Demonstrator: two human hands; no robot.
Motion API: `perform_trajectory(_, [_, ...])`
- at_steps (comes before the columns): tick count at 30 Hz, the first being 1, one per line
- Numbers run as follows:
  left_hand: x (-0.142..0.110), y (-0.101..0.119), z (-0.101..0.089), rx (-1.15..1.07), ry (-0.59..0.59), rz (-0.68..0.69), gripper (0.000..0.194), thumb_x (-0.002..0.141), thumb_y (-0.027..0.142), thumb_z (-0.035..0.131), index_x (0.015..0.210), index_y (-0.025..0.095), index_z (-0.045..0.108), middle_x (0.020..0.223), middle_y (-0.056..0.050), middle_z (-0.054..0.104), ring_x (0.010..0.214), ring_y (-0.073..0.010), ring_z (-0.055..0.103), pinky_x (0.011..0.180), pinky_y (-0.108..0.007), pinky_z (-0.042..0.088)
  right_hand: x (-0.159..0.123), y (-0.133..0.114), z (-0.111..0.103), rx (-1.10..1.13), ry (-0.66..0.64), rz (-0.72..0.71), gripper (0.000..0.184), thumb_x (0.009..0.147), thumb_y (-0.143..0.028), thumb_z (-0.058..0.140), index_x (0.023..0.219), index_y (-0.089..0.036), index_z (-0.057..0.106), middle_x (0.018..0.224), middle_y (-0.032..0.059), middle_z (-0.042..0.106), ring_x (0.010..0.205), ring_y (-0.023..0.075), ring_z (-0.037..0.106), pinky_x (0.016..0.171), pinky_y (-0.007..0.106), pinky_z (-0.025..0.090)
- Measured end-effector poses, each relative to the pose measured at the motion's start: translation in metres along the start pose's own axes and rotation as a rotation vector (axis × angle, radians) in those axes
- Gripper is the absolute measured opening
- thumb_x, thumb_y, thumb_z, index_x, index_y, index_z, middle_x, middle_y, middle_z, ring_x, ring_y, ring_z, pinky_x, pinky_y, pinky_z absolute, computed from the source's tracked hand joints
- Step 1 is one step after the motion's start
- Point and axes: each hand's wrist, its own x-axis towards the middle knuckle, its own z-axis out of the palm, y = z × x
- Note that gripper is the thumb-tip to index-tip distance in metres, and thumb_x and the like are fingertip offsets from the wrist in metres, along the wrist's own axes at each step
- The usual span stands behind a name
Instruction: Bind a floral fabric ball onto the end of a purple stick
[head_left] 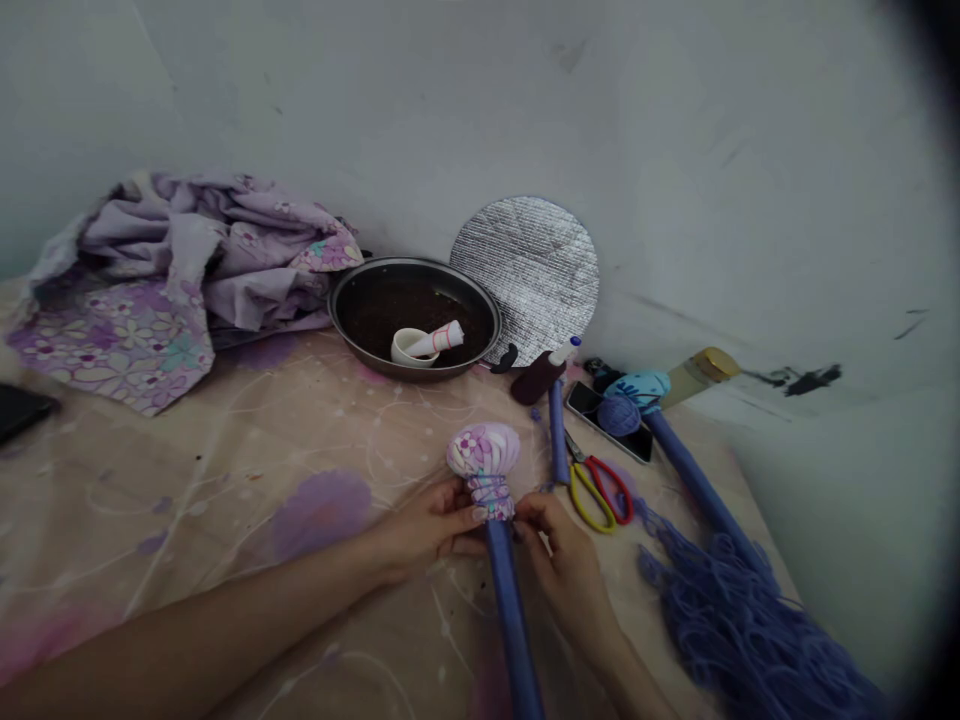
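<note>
In front of me a blue stick [511, 610] slants up from the bottom edge, topped by a round head of pink and purple floral cloth [487, 448]. Blue yarn [489, 487] is wound round the neck below the cloth head. My left hand [442, 520] grips this neck from the left, its thumb lying across it. On the other side, my right hand [564, 558] has thumb and fingers pinched together close against the neck. Whatever lies between those fingertips is too small to make out.
Scissors [600, 495], a phone [643, 442], a dark bottle [537, 378] and a second cloth-topped stick [701, 485] lie to the right. Tangled blue yarn [750, 620] spreads nearer. A round pan [360, 315] and crumpled floral fabric [172, 290] sit along the wall.
</note>
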Motion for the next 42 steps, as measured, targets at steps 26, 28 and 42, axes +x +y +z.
perform_trajectory(26, [0.000,0.000,0.001,-0.025,-0.030,0.016,0.045,0.075,0.023,0.069,0.117,0.016,0.054,0.121,-0.013,0.057,0.109,-0.0259,0.058,0.092,-0.041,0.046,-0.003,-0.002,0.000,-0.064,0.028,0.010,0.011,0.086,-0.013,0.048,0.079,-0.018,0.055,0.074,0.0008,0.056,0.069,0.0152,0.053,0.062,0.024,0.039])
perform_trajectory(28, [0.000,-0.001,0.000,-0.026,-0.037,0.011,0.045,0.075,0.023,0.069,0.117,0.016,0.054,0.122,-0.013,0.057,0.111,-0.0261,0.057,0.094,-0.042,0.044,-0.003,-0.002,-0.001,-0.075,0.029,0.012,0.013,0.087,-0.013,0.046,0.078,-0.018,0.055,0.073,0.0006,0.056,0.068,0.0150,0.052,0.061,0.023,0.039])
perform_trajectory(42, [0.002,-0.005,0.000,-0.032,-0.010,0.026,0.040,0.073,0.024,0.071,0.111,0.019,0.056,0.117,-0.009,0.059,0.107,-0.0233,0.058,0.089,-0.037,0.047,0.007,-0.022,-0.012,-0.211,0.011,-0.018,0.013,0.086,-0.011,0.050,0.080,-0.019,0.058,0.078,0.0028,0.058,0.073,0.0179,0.055,0.066,0.027,0.041])
